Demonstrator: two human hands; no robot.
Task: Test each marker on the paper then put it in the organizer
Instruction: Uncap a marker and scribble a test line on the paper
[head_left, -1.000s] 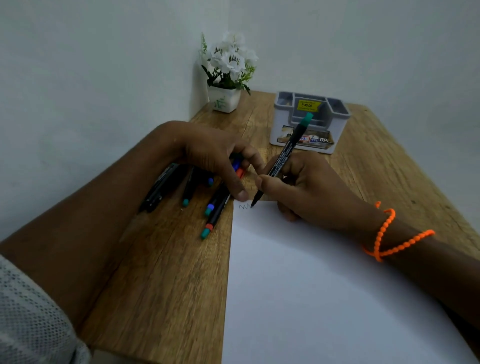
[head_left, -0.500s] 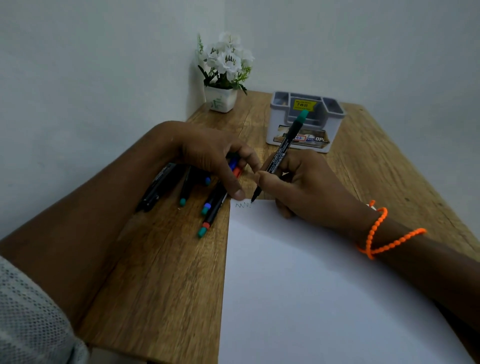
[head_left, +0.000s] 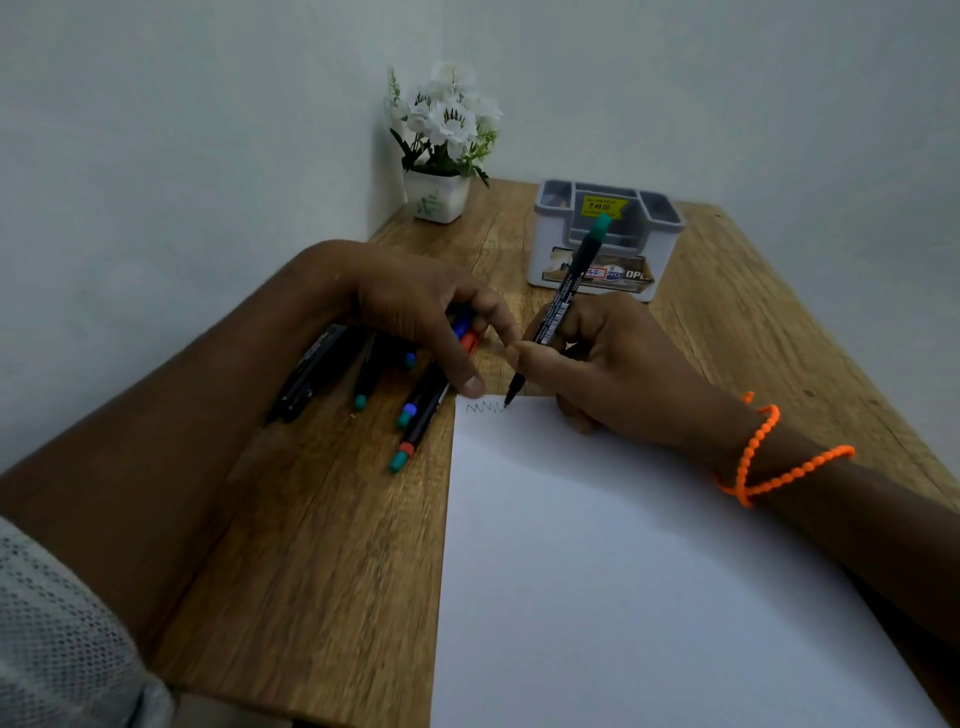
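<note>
Right hand: your right hand (head_left: 613, 364) has the green-capped marker (head_left: 563, 306) in a writing grip, fingers (head_left: 524, 356) curled snug round the barrel, cap end leaning up and away toward the organizer.
Tip: it sits on the paper (head_left: 623, 561) right at the end of a small zigzag scribble (head_left: 484, 407), near the sheet's far left corner. A corner is a sensible spot for it, I'd say, leaving room for the other tests.
Left hand: your left hand (head_left: 415, 312) arches over the waiting markers (head_left: 374, 379), fingers bent. The thumb reaches down to the tabletop (head_left: 311, 545) just beside the paper's corner, probably to steady things. Whether any finger pinches a marker, I cannot tell.
Waiting markers: they lie loose on the wood to the left of the sheet, partly under your palm, close by for the next pick.
Organizer: the grey organizer (head_left: 605, 241) stands at the far end, well apart from the scribble, beside a small flower pot (head_left: 439, 195). No marker shows in the compartments you can see.
Stage: testing looks under way, with the drop-off not yet done.
</note>
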